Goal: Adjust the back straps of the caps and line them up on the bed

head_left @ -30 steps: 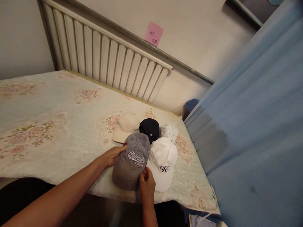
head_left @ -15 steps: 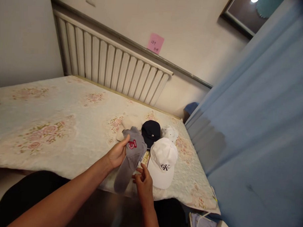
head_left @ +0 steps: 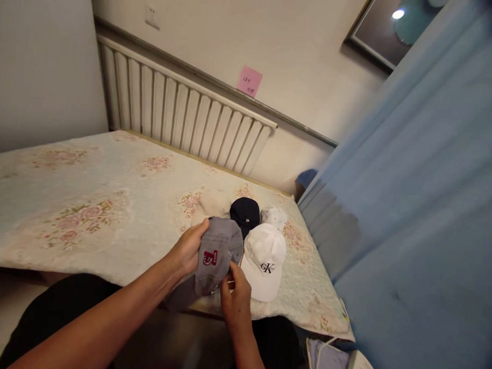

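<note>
A grey baseball cap (head_left: 222,243) with a red emblem is held up over the bed's front edge, its brim pointing down and left. My left hand (head_left: 189,247) grips the cap's left side, thumb on top. At the lower right edge of the cap, my right hand (head_left: 236,292) pinches the rim with thumb and fingers. Just right of it lies a white cap (head_left: 264,255) with black "CK" letters. Behind are a black cap (head_left: 245,212), a white patterned cap (head_left: 274,216) and a cream cap (head_left: 213,204), partly covered by the grey one.
The caps rest on a bed with a floral cover (head_left: 147,240). A white radiator (head_left: 184,107) runs along the wall behind. On the right hangs a blue curtain (head_left: 410,222). A white box (head_left: 360,367) stands below the bed's right front corner.
The grey cap has turned and opened out, its crown now wider and its brim swung further left. My right hand has come from beside the cap onto its rim.
</note>
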A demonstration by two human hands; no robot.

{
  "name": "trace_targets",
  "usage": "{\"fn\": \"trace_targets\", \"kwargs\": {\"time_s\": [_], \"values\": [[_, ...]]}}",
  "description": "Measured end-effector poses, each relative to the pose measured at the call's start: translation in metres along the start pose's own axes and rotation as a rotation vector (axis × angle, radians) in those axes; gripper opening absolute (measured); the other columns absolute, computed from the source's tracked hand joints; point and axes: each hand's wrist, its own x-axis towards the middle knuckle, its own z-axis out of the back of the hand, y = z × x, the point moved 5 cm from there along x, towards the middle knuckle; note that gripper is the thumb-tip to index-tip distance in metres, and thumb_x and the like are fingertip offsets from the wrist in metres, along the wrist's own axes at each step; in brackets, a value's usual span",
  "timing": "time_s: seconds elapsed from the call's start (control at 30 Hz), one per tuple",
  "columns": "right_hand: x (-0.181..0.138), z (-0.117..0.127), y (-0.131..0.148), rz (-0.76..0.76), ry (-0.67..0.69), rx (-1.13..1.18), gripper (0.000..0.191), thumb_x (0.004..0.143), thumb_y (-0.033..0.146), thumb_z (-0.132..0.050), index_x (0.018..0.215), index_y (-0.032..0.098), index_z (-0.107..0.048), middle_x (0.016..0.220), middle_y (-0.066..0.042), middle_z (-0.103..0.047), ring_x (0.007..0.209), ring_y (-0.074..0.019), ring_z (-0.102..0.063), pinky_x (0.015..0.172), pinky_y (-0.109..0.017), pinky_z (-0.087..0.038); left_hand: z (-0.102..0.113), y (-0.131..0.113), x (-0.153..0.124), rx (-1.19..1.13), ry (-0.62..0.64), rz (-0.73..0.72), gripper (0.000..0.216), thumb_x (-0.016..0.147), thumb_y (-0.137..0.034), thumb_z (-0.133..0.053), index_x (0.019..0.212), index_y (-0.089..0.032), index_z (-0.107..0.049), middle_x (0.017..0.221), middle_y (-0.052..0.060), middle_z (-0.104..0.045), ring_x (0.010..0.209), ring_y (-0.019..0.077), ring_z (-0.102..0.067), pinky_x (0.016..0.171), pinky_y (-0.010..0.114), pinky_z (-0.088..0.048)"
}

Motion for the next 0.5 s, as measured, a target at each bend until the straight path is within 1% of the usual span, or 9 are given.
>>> {"fn": "trace_targets", "kwargs": {"time_s": [0.03,0.07,0.17,0.23,0.27,0.37,0.43,0.5], "values": [[0.001,0.003,0.001,-0.002,0.007,-0.006,0.04,0.075,0.011,-0.047,0.112,0.016,-0.062,0.094,-0.008,-0.069,0.071,-0.0158,-0.063,0.061,-0.026,-0.051,0.0,-0.003,-0.001,0.02,-0.017,-0.034,0.026,0.083,-0.027,-0.059,0.102,-0.009,-0.062,0.075,0.009,-0.071,0.061,0.0198,-0.066,0.06,0.03,-0.052],[0.002,0.009,0.001,-0.012,-0.005,-0.013,0.036,0.076,0.012,-0.048,0.109,0.016,-0.064,0.089,-0.007,-0.068,0.068,-0.0157,-0.062,0.06,-0.026,-0.051,-0.002,-0.006,-0.002,0.052,-0.003,-0.066,0.026,0.081,-0.023,-0.061,0.103,-0.01,-0.062,0.076,0.008,-0.071,0.061,0.0186,-0.066,0.06,0.029,-0.051],[0.014,0.038,0.008,-0.062,-0.127,-0.027,0.027,0.08,0.017,-0.05,0.102,0.015,-0.064,0.08,-0.006,-0.067,0.065,-0.0163,-0.061,0.063,-0.029,-0.052,-0.013,-0.009,-0.012,0.166,0.16,-0.108,0.033,0.077,-0.021,-0.064,0.109,-0.012,-0.061,0.087,0.007,-0.072,0.069,0.0169,-0.066,0.067,0.026,-0.05],[0.025,0.059,0.022,-0.048,-0.195,-0.011,0.023,0.083,0.019,-0.05,0.101,0.016,-0.064,0.086,-0.007,-0.067,0.069,-0.0165,-0.062,0.067,-0.03,-0.052,-0.022,-0.007,-0.022,0.243,0.257,-0.104,0.036,0.078,-0.023,-0.064,0.113,-0.013,-0.061,0.095,0.007,-0.071,0.078,0.0176,-0.066,0.072,0.026,-0.049],[0.03,0.067,0.032,-0.009,-0.198,-0.002,0.022,0.084,0.02,-0.05,0.101,0.017,-0.064,0.087,-0.006,-0.066,0.072,-0.0169,-0.063,0.069,-0.03,-0.052,-0.025,-0.005,-0.027,0.28,0.288,-0.092,0.037,0.078,-0.023,-0.063,0.115,-0.014,-0.06,0.098,0.007,-0.071,0.081,0.0179,-0.066,0.073,0.026,-0.048],[0.044,0.081,0.067,0.153,-0.129,-0.039,0.019,0.085,0.017,-0.05,0.098,0.02,-0.065,0.089,-0.005,-0.065,0.081,-0.0172,-0.062,0.073,-0.029,-0.05,-0.031,0.001,-0.038,0.376,0.345,-0.036,0.041,0.078,-0.026,-0.063,0.118,-0.016,-0.059,0.101,0.007,-0.07,0.083,0.0181,-0.064,0.074,0.026,-0.047],[0.049,0.084,0.086,0.251,-0.07,-0.073,0.022,0.086,0.014,-0.05,0.1,0.02,-0.065,0.092,-0.006,-0.065,0.086,-0.0175,-0.061,0.078,-0.03,-0.049,-0.031,0.003,-0.043,0.433,0.366,-0.02,0.04,0.08,-0.031,-0.062,0.117,-0.016,-0.06,0.101,0.006,-0.069,0.085,0.0185,-0.063,0.076,0.028,-0.046],[0.053,0.081,0.097,0.316,0.012,-0.084,0.027,0.085,0.011,-0.05,0.105,0.021,-0.064,0.098,-0.006,-0.065,0.092,-0.0177,-0.06,0.082,-0.03,-0.048,-0.03,0.005,-0.046,0.485,0.389,-0.023,0.037,0.082,-0.035,-0.061,0.114,-0.017,-0.061,0.099,0.005,-0.068,0.088,0.0191,-0.062,0.079,0.029,-0.045]]}}
